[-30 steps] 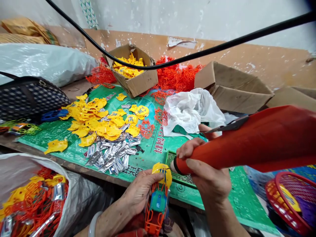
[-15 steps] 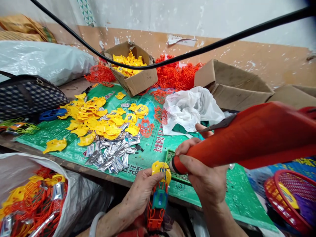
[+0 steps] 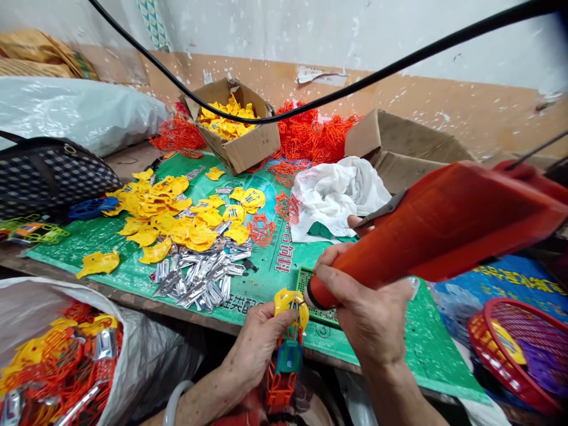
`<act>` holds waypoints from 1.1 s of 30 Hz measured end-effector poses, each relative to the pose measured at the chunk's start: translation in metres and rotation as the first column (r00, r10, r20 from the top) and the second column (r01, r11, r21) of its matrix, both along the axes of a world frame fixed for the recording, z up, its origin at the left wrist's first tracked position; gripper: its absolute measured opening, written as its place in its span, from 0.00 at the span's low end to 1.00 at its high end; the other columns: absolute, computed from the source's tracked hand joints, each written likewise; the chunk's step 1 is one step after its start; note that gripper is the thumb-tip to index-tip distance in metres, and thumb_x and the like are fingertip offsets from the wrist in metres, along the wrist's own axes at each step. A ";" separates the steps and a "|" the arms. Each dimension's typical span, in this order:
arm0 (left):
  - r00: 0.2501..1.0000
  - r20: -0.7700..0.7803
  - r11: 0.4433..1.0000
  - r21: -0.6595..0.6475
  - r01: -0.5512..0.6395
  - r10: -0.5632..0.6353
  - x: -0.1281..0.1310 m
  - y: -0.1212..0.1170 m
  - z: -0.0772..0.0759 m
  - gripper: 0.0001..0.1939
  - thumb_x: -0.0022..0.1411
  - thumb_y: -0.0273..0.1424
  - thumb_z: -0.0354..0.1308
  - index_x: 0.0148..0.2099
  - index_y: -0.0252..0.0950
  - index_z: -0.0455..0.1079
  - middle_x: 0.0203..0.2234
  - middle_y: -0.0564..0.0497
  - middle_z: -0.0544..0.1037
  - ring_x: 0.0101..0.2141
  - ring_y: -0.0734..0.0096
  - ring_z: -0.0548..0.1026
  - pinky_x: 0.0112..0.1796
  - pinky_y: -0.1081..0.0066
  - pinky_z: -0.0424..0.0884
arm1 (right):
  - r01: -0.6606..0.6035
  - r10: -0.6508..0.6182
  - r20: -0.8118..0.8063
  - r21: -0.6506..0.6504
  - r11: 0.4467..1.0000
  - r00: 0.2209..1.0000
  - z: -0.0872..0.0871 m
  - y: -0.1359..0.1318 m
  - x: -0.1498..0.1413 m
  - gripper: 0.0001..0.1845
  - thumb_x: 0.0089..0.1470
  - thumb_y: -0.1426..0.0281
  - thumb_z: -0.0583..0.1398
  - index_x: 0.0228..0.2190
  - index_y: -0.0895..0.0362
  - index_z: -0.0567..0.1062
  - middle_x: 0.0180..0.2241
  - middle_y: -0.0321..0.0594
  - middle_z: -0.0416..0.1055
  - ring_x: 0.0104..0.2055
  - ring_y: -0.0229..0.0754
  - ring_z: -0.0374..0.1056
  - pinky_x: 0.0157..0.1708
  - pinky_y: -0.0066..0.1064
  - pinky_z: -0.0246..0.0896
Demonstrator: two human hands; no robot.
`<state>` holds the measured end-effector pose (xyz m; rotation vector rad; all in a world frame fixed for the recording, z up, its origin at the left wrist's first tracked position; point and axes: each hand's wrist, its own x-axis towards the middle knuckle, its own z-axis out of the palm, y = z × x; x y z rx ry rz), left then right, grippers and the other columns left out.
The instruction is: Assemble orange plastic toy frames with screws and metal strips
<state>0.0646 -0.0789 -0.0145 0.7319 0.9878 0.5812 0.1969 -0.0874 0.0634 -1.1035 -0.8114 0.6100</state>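
My left hand [image 3: 261,334] pinches a toy car by its yellow shell [image 3: 290,303] between thumb and fingers. Below the shell, the toy's orange frame [image 3: 280,387] and teal middle part hang over my lap. My right hand [image 3: 366,307] is wrapped round a red power screwdriver [image 3: 399,242] with a dark lever along its side. Its narrow tip meets the right side of the yellow shell; the exact contact point is hard to see. Behind the tip, on the green mat, lies a green perforated tray [image 3: 323,316], partly hidden by the tool and my hand.
Yellow shells [image 3: 162,210] and silver stickered strips [image 3: 202,275] are heaped on the mat. Behind them stand a carton of yellow parts [image 3: 251,148], orange frames [image 3: 310,139] and a white bag [image 3: 339,189]. A white sack [image 3: 128,355] is front left, a red basket [image 3: 510,355] right. A black cable [image 3: 346,92] crosses above.
The rear of the red screwdriver has swung slightly, its tip staying at the yellow shell. My left hand keeps its pinch. The view has shifted a little.
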 end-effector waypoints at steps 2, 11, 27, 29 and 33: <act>1.000 0.007 1.000 0.011 0.005 -0.005 -0.001 -0.001 0.000 0.15 0.49 0.40 0.69 0.28 0.32 0.76 0.20 0.53 0.74 0.22 0.73 0.67 0.24 0.75 0.63 | 0.001 -0.001 -0.004 -0.022 1.000 1.000 0.001 0.000 -0.001 0.06 0.43 0.74 0.68 0.22 0.55 0.76 0.20 0.31 0.69 0.20 0.34 0.62 0.21 0.29 0.62; 0.998 0.038 0.999 0.013 0.040 -0.040 -0.001 -0.001 0.003 0.14 0.50 0.40 0.69 0.28 0.32 0.76 0.20 0.53 0.74 0.21 0.74 0.66 0.24 0.76 0.61 | 0.020 -0.020 0.003 -0.056 0.998 1.000 0.011 0.002 -0.006 0.07 0.43 0.74 0.67 0.21 0.55 0.74 0.18 0.29 0.68 0.18 0.32 0.62 0.19 0.27 0.61; 0.990 0.113 0.986 -0.148 -0.071 0.088 -0.011 0.010 -0.006 0.13 0.47 0.35 0.72 0.31 0.30 0.77 0.21 0.51 0.78 0.20 0.73 0.72 0.24 0.75 0.68 | 0.032 -0.034 -0.015 -0.090 0.995 0.999 0.010 0.005 -0.001 0.09 0.42 0.69 0.70 0.21 0.56 0.75 0.17 0.30 0.67 0.18 0.33 0.61 0.16 0.27 0.59; 0.981 0.166 0.976 -0.205 -0.066 0.101 -0.018 0.017 -0.006 0.13 0.47 0.33 0.72 0.33 0.30 0.78 0.23 0.49 0.80 0.21 0.70 0.75 0.26 0.72 0.72 | 0.046 -0.048 -0.032 -0.078 0.996 0.998 0.007 0.007 0.001 0.09 0.41 0.68 0.71 0.22 0.56 0.75 0.17 0.30 0.67 0.18 0.34 0.61 0.16 0.28 0.59; 0.954 0.275 0.953 -0.302 -0.031 0.119 -0.030 0.026 -0.001 0.14 0.46 0.29 0.72 0.37 0.30 0.78 0.27 0.46 0.83 0.25 0.65 0.79 0.31 0.66 0.77 | 0.066 -0.068 -0.031 -0.076 0.995 0.997 0.006 0.011 0.003 0.09 0.40 0.69 0.70 0.22 0.57 0.75 0.17 0.30 0.66 0.18 0.34 0.60 0.16 0.28 0.59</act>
